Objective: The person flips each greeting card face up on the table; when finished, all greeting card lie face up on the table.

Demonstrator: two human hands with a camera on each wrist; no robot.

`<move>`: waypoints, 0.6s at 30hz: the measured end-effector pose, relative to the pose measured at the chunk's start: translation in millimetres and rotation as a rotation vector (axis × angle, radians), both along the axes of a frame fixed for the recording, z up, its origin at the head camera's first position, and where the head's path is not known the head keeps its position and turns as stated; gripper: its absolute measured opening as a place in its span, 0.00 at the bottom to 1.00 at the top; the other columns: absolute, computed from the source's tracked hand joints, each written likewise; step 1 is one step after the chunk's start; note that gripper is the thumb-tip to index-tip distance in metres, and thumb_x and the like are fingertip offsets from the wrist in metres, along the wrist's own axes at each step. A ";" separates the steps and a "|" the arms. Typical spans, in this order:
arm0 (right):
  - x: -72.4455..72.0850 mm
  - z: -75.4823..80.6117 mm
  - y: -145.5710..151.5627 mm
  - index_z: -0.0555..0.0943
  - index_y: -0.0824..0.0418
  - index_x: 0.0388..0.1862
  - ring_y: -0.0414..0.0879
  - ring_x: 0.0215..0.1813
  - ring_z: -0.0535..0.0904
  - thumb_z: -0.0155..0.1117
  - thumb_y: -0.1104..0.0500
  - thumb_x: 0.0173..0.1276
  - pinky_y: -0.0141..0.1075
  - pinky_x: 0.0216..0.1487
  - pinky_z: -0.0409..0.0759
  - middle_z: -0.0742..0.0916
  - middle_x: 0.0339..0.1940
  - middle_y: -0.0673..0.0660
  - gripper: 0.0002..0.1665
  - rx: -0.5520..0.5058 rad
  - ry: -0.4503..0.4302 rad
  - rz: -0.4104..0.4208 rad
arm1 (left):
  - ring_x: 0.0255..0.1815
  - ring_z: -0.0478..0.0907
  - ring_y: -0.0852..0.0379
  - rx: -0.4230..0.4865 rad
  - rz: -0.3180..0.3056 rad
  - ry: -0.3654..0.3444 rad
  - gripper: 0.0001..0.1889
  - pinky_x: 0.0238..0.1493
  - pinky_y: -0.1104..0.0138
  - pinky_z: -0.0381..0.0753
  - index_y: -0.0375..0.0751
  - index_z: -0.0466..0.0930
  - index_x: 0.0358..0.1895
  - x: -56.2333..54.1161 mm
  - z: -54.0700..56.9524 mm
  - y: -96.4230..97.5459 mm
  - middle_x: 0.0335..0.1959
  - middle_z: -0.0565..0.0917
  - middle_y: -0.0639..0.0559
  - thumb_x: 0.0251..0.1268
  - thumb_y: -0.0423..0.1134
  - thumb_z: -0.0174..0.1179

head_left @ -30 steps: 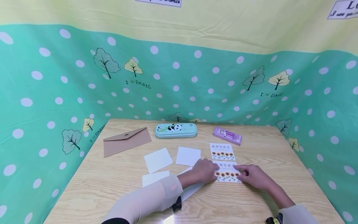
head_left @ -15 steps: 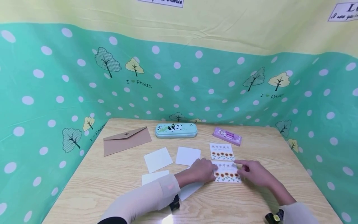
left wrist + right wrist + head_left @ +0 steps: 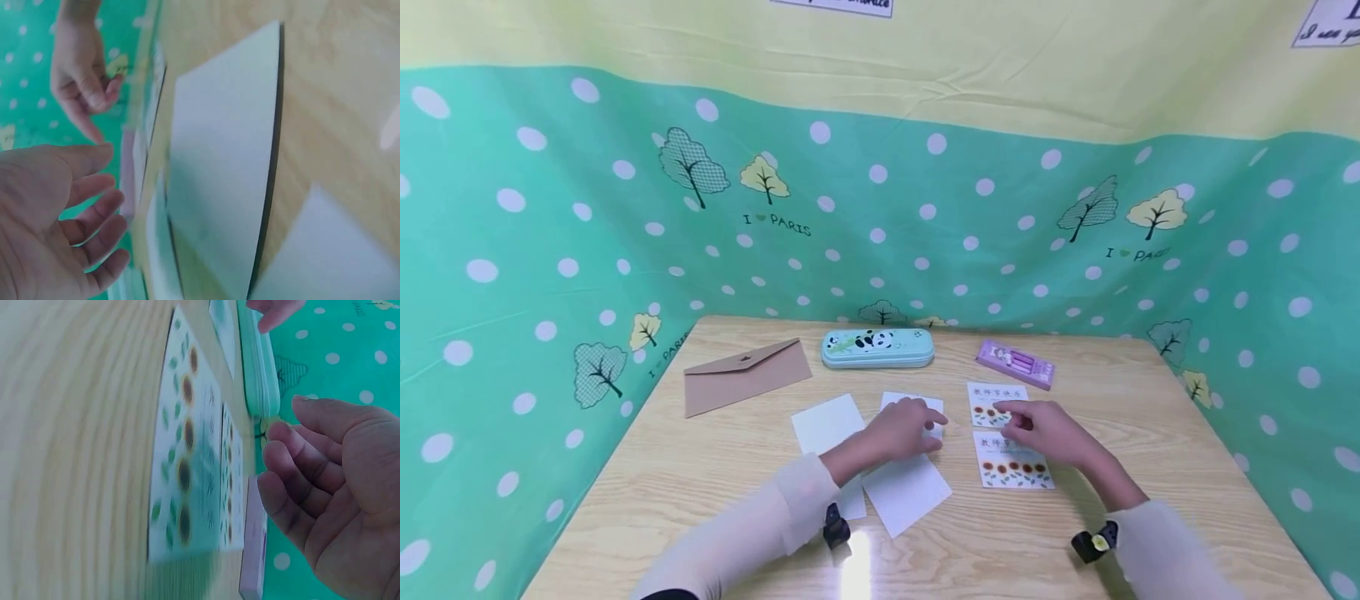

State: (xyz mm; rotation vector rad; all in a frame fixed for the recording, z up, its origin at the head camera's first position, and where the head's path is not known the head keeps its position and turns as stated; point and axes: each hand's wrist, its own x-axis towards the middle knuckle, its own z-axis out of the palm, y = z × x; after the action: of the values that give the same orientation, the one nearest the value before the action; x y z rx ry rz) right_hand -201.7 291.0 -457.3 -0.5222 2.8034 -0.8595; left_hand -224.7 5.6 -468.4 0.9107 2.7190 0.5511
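both hands have moved away from the near sunflower card (image 3: 1015,473) they were touching half a second ago: the left hand (image 3: 904,431) now hangs over the white cards (image 3: 906,496) in front of the panda pencil case (image 3: 877,350), while the right hand (image 3: 1047,429), raised from the card's right edge, hovers over the pair of printed cards, in front of the pencil case and to its right. the near sunflower card lies flat beneath, the far sunflower card (image 3: 988,396) just beyond it and closer to the pencil case. fingers of the left hand are loosely bent and slightly apart; on the right hand, the index finger reaches forward with a gap to the thumb and the other fingers curve inward. a brown envelope (image 3: 748,380) rests left of the pencil case on the wooden desk (image 3: 662,492), a purple box (image 3: 1016,363) to its right, and a polka-dot curtain (image 3: 850,267) hangs behind it.
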 end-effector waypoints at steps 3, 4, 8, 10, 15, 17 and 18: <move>-6.8 -2.5 -11.9 0.78 0.63 0.68 0.38 0.30 0.73 0.64 0.58 0.73 0.29 0.31 0.73 0.83 0.30 0.47 0.27 -0.034 -0.013 -0.017 | 0.50 0.81 0.58 0.025 0.042 -0.035 0.22 0.48 0.67 0.80 0.56 0.81 0.65 -5.3 4.8 -16.3 0.50 0.86 0.55 0.69 0.50 0.66; -9.0 -3.0 -14.6 0.78 0.63 0.68 0.39 0.30 0.74 0.64 0.58 0.73 0.29 0.31 0.73 0.83 0.30 0.48 0.27 -0.048 -0.016 -0.021 | 0.50 0.81 0.58 0.036 0.050 -0.041 0.22 0.49 0.67 0.81 0.55 0.81 0.65 -7.4 6.1 -20.8 0.50 0.85 0.55 0.69 0.50 0.65; -18.2 -5.2 -29.6 0.78 0.63 0.68 0.40 0.30 0.75 0.64 0.58 0.72 0.30 0.31 0.74 0.84 0.30 0.50 0.27 -0.090 -0.025 -0.018 | 0.52 0.80 0.55 0.054 0.065 -0.038 0.22 0.51 0.65 0.81 0.53 0.80 0.66 -14.6 10.1 -41.9 0.51 0.84 0.53 0.70 0.48 0.65; -23.4 -6.6 -38.1 0.78 0.64 0.68 0.40 0.30 0.75 0.64 0.59 0.72 0.30 0.32 0.74 0.85 0.30 0.49 0.27 -0.095 -0.029 -0.005 | 0.52 0.80 0.55 0.060 0.083 -0.041 0.22 0.51 0.64 0.80 0.52 0.81 0.65 -17.8 8.7 -52.8 0.51 0.84 0.52 0.69 0.47 0.66; -35.5 -11.7 -56.5 0.78 0.63 0.68 0.41 0.30 0.75 0.63 0.59 0.72 0.32 0.34 0.75 0.84 0.30 0.49 0.26 -0.085 -0.070 -0.012 | 0.50 0.78 0.55 0.043 0.119 -0.043 0.22 0.51 0.63 0.80 0.51 0.82 0.64 -23.7 -1.5 -71.1 0.50 0.84 0.51 0.67 0.44 0.68; -39.7 -15.8 -61.9 0.78 0.64 0.68 0.41 0.29 0.75 0.63 0.59 0.72 0.32 0.35 0.75 0.84 0.30 0.49 0.26 -0.084 -0.092 -0.010 | 0.50 0.77 0.56 0.039 0.127 -0.039 0.22 0.52 0.62 0.79 0.51 0.83 0.63 -24.6 -6.5 -74.9 0.50 0.83 0.51 0.66 0.44 0.69; -41.5 -18.0 -64.2 0.78 0.64 0.67 0.41 0.28 0.75 0.64 0.59 0.72 0.33 0.34 0.75 0.84 0.30 0.49 0.26 -0.081 -0.104 -0.009 | 0.49 0.77 0.56 0.039 0.130 -0.040 0.22 0.52 0.62 0.78 0.51 0.83 0.63 -24.8 -9.1 -76.1 0.49 0.83 0.52 0.65 0.43 0.69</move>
State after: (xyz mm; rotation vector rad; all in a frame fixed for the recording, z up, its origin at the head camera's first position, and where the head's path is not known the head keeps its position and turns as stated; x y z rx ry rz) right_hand -243.2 226.8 -475.3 -0.4633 2.6889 -0.9759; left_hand -249.5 -70.5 -477.5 0.7271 2.7537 0.6415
